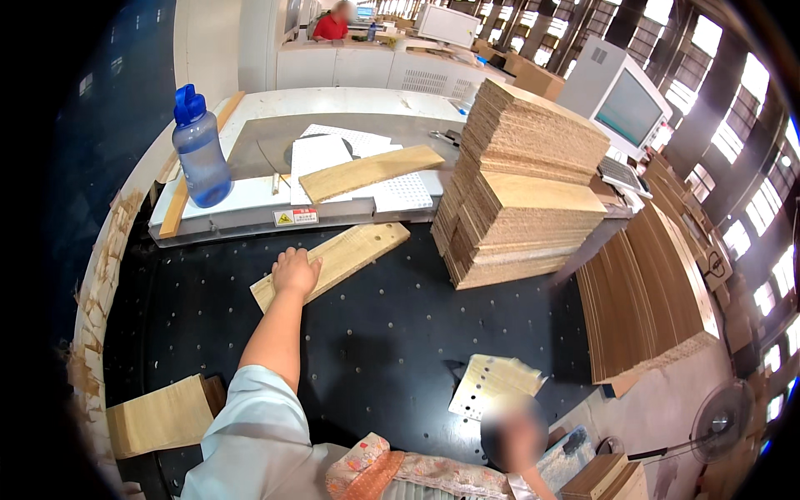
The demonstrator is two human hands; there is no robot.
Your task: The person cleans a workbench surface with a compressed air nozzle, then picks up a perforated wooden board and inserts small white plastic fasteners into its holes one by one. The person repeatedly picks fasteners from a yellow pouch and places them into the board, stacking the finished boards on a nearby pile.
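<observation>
Head view: left hand [295, 272], grip around wooden board [360, 251]; right hand [522, 447] blurred, grip unclear.

Woodworking workshop: stacked boards [537, 200], perforated black worktable [392, 333], bulky monitor [631, 108]

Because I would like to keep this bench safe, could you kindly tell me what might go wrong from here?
1. The left hand rests on a wooden board whose far end lies close to the tall stack of boards; sliding it that way might jar the stack, whose layers do not all line up.
2. The blue bottle stands near the front edge of the ledge behind the black table; a bump could tip it over.
</observation>
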